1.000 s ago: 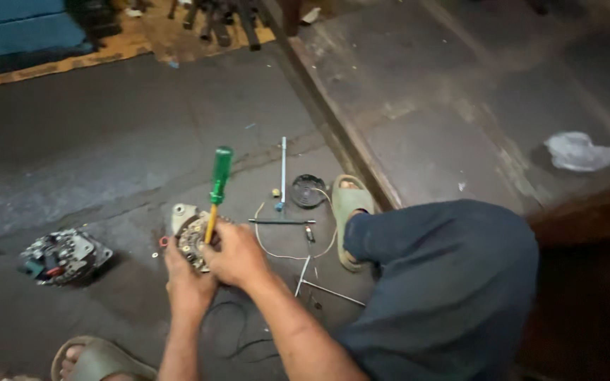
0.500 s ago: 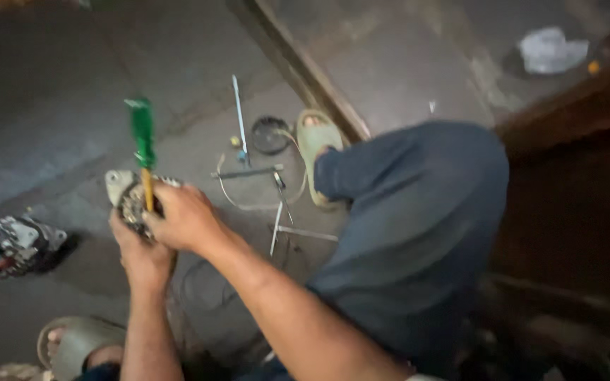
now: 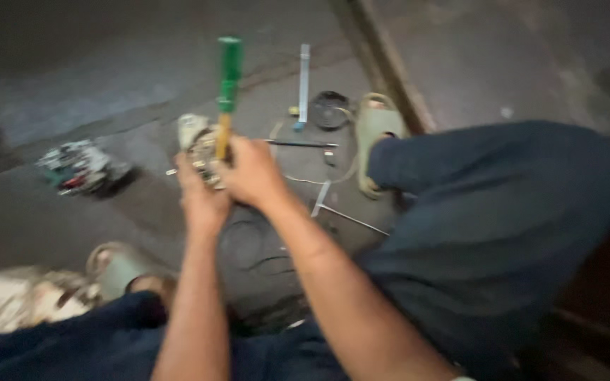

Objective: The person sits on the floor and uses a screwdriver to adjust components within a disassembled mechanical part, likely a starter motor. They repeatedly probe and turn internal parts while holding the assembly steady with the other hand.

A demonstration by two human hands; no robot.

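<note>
My right hand grips the shaft of a screwdriver with a green handle, held upright with its tip down in a small metal motor part on the dark floor. My left hand is closed around that part from the near side, holding it in place. Both hands are close together and touch. The picture is blurred, so the part's details are hard to make out.
A second motor part with coloured wiring lies to the left. Behind the hands lie a grey tool, a black ring, thin rods and wire. My sandalled feet and knees flank the work; a raised ledge runs at right.
The camera has swung and tilted, so everything shifted in view. The hands keep the same hold on the screwdriver and the part.
</note>
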